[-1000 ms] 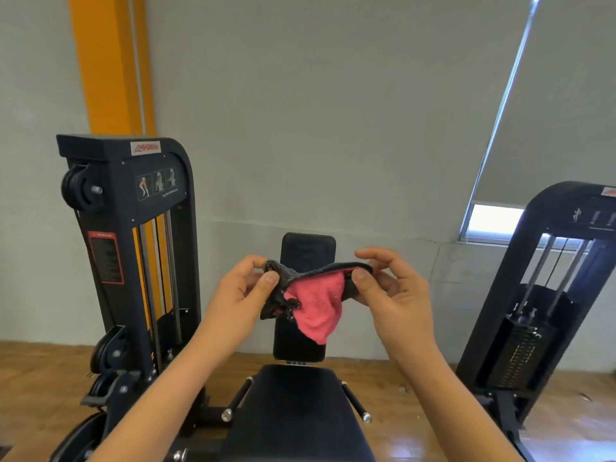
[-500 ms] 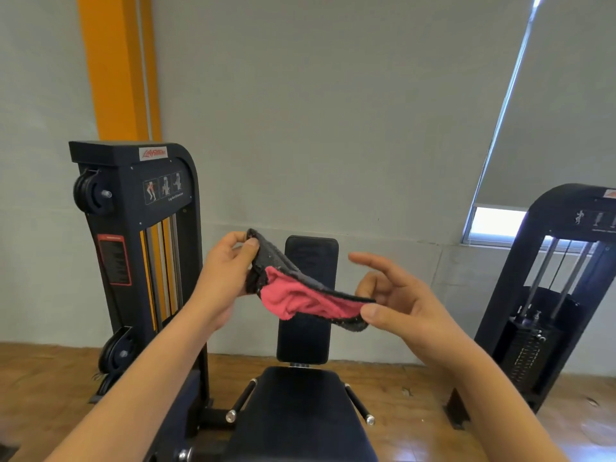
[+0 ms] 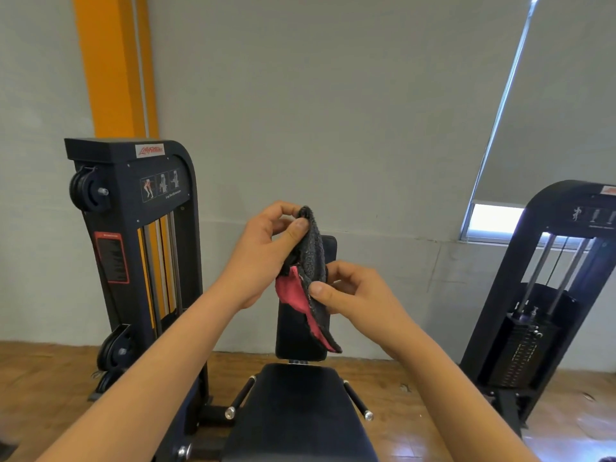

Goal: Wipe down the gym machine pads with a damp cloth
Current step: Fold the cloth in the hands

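Observation:
A small cloth (image 3: 308,261), dark grey on one side and pink on the other, hangs folded in the air in front of me. My left hand (image 3: 263,255) pinches its top edge between thumb and fingers. My right hand (image 3: 353,293) pinches its lower part from the right. Behind the cloth stands the machine's upright black back pad (image 3: 300,338), partly hidden by it. Below lies the black seat pad (image 3: 296,408), with a chrome-tipped bar on each side.
The machine's black weight tower (image 3: 140,248) stands to the left before an orange column (image 3: 113,65). A second weight-stack machine (image 3: 546,301) is at the right under a window with a roller blind. The floor is wood.
The cloth went from stretched sideways between both hands to hanging folded and nearly upright. My left hand rose with the top edge; my right hand moved in and took the lower part.

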`<action>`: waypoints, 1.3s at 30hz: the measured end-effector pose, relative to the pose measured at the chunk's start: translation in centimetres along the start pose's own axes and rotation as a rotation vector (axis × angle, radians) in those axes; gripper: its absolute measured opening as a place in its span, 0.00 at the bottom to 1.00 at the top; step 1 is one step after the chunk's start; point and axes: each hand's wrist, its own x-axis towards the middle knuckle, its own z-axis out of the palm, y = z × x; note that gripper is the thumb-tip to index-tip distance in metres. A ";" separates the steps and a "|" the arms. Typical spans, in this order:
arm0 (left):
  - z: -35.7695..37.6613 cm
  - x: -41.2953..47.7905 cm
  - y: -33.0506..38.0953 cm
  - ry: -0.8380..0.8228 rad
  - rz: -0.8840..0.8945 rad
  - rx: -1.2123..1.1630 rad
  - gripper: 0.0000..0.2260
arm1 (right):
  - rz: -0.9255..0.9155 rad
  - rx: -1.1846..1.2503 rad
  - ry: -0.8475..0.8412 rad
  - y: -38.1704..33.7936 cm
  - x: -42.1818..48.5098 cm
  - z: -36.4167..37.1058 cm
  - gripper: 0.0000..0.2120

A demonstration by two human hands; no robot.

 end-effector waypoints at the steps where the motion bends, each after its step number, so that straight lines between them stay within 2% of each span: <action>1: 0.0 0.0 -0.1 0.015 -0.004 0.005 0.04 | 0.015 0.043 0.009 0.0 0.0 -0.1 0.07; 5: -0.8 -0.6 -0.8 0.083 -0.124 -0.052 0.04 | 0.012 0.089 0.091 -0.2 -0.2 -0.2 0.02; 10: -1.0 -1.7 -1.9 0.162 -0.198 -0.099 0.09 | -0.059 0.018 0.302 -0.3 -0.2 0.3 0.04; 15: 0.0 -3.8 -1.6 0.057 -0.265 -0.165 0.21 | -0.069 0.032 0.454 -0.4 -0.2 0.4 0.02; 17: 0.3 -4.4 -1.1 0.003 -0.233 -0.141 0.24 | -0.100 0.039 0.434 -0.6 -0.3 0.3 0.10; 21: 0.6 -4.5 -0.7 -0.062 -0.142 0.028 0.25 | -0.176 -0.028 0.242 -0.7 -0.9 0.2 0.23; 26: -0.1 -4.6 -1.0 -0.128 -0.079 0.082 0.22 | -0.002 0.076 0.119 -0.2 -1.1 -0.4 0.23; 29: -0.3 -4.7 -1.1 -0.171 -0.093 0.097 0.22 | -0.015 0.144 0.074 -0.3 -1.6 -1.2 0.26; 32: -0.4 -4.6 -1.2 -0.145 -0.048 0.141 0.19 | -0.032 0.122 0.016 -0.3 -1.9 -1.2 0.21; 35: -0.5 -4.4 -1.3 -0.086 -0.002 0.153 0.14 | -0.009 0.135 0.047 -0.4 -2.0 -1.0 0.19; 39: -0.8 -4.6 -1.1 -0.027 0.039 0.170 0.09 | -0.017 0.097 0.168 -0.6 -2.0 -0.9 0.17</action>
